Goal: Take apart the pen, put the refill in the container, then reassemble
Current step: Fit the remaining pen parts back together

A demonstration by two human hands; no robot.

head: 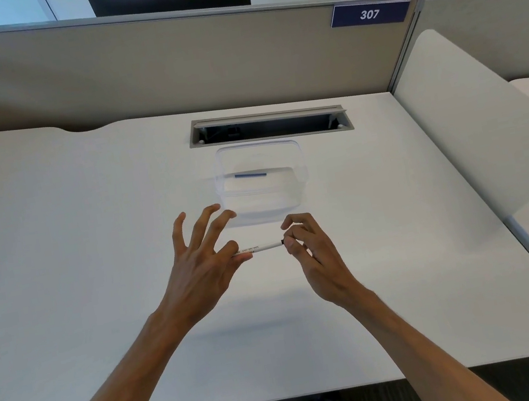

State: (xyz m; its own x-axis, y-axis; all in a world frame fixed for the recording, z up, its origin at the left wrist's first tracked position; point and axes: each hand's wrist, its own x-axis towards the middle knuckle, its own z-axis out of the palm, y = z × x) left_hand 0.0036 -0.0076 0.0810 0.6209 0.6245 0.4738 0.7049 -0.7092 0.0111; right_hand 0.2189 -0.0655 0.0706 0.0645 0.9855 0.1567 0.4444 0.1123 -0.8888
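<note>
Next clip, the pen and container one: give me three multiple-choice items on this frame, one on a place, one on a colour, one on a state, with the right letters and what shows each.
1. Where is the blue refill?
A. inside the clear container
B. on the desk left of the hands
C. in the cable slot

2. What colour is the pen barrel?
A. red
B. white with dark print
C. green

3. How is the pen held?
A. lying free on the desk
B. by one hand only
C. by both hands, one at each end

Key:
1 A, the blue stick lies within the container walls.
2 B, the barrel is white and lettered.
3 C, the left hand pinches one end and the right hand the other.
</note>
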